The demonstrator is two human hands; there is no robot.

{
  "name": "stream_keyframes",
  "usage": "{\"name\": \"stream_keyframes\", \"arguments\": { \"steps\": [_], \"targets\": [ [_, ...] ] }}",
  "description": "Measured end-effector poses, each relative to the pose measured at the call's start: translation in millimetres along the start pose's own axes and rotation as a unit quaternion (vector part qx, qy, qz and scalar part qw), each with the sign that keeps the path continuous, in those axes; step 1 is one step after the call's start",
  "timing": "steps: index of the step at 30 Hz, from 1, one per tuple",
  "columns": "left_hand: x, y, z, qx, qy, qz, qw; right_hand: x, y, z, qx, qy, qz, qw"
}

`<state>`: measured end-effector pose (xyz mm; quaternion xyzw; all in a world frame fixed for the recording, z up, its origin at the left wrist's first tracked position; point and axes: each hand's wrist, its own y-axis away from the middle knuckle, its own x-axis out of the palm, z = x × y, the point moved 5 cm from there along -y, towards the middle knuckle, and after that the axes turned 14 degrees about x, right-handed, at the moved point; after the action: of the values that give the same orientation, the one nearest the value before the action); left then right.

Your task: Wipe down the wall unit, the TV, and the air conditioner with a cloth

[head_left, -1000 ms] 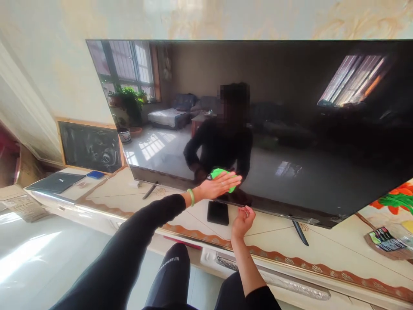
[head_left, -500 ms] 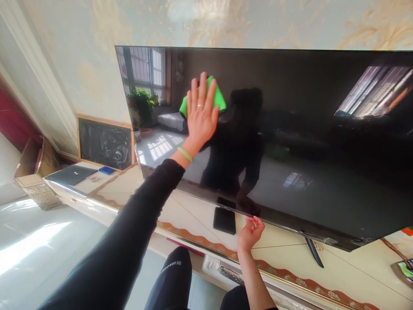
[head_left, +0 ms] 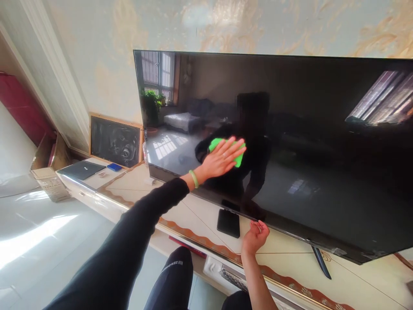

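Observation:
My left hand (head_left: 222,158) lies flat over a green cleaning cloth (head_left: 214,144), pressing it against the dark screen of a large television (head_left: 309,137). Parts of the cloth show above the fingers and beyond the fingertips. A pale green bangle circles that wrist. Below, my right hand (head_left: 254,239) has its fingers curled at the television's bottom edge, the tips touching the frame. Just left of this hand, a flat black square box (head_left: 228,224) sits on the cabinet top under the screen.
The television stands on a long cream cabinet (head_left: 190,219) by a black foot (head_left: 322,262). To the left are a wood-framed blackboard (head_left: 115,140), a dark laptop (head_left: 81,170) and a small blue item (head_left: 114,167). A cardboard box (head_left: 53,172) stands beyond the cabinet's end.
My left hand has slid the green cloth down and to the right across the screen, its fingers now pointing more to the right. The right hand keeps its place at the lower edge.

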<state>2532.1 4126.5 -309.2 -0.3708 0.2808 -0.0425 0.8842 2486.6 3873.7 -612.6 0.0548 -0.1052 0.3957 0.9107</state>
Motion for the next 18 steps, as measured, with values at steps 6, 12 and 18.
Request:
{"name": "stream_keyframes", "arguments": {
  "steps": [6,12,18],
  "targets": [
    [-62.8,-38.1,120.2,-0.233,-0.006,-0.183,0.955,-2.5,0.6,-1.0,0.0,0.004,0.001,1.0],
    [-30.7,-4.4,56.8,-0.278,-0.015,-0.184,0.943,-1.8,0.6,1.2,-0.014,0.006,-0.005,1.0],
    [25.5,13.2,-77.9,-0.018,-0.019,-0.029,0.999,-5.6,-2.3,3.5,-0.019,0.016,-0.006,1.0]
  ]
}}
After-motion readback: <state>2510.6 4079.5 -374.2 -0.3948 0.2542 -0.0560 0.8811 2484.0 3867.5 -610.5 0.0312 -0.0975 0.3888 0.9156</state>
